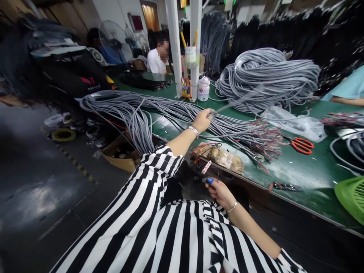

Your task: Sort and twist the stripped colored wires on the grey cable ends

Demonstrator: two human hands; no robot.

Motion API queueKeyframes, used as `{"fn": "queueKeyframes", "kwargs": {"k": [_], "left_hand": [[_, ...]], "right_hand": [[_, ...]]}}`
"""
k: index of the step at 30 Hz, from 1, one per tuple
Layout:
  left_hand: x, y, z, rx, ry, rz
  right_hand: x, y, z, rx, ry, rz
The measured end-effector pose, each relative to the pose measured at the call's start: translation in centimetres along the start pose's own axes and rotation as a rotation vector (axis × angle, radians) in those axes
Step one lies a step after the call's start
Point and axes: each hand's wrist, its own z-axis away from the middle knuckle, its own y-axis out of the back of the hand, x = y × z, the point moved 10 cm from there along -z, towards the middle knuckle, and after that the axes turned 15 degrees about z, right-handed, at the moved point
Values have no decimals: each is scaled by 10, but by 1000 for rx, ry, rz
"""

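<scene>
My left hand (202,120) is closed over the grey cable bundle on the bench. A single grey cable (237,103), blurred by motion, runs from its fingers toward the back right. Under it stretches the bundle (176,108), its stripped ends (265,138) fanned out in red and pale wires. Below the bench edge, close to my body, my right hand (222,192) is pinched, with a blue wrap (210,181) on one digit. Whatever it grips is too small to make out. Near it lies a tape-wrapped brown block (226,158) at the bench edge.
Orange-handled scissors (302,145) and a hand tool (286,187) lie on the green bench (309,170). A large cable coil (267,79) sits behind, beside a clear plastic bag (298,123). A white post (173,49), a green basket (351,195) and a seated person (156,60) are also there.
</scene>
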Motion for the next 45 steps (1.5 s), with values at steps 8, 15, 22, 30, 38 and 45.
{"fn": "queueKeyframes", "kwargs": {"k": [8,15,22,30,38,45], "left_hand": [[64,34,72,-241,-29,73],[91,-25,260,-858,-47,-187],[29,6,305,-432,429,92],[-14,19,328,-255,760,265],[-23,9,334,-315,791,307],[-18,-8,325,-320,883,661]], "right_hand": [[-4,-6,1,-17,23,118],[-10,-25,0,-53,46,154],[-10,-30,1,-63,51,131],[-32,-30,18,-62,211,99],[-69,-60,29,-51,592,603],[-89,-67,42,-12,756,978]]}}
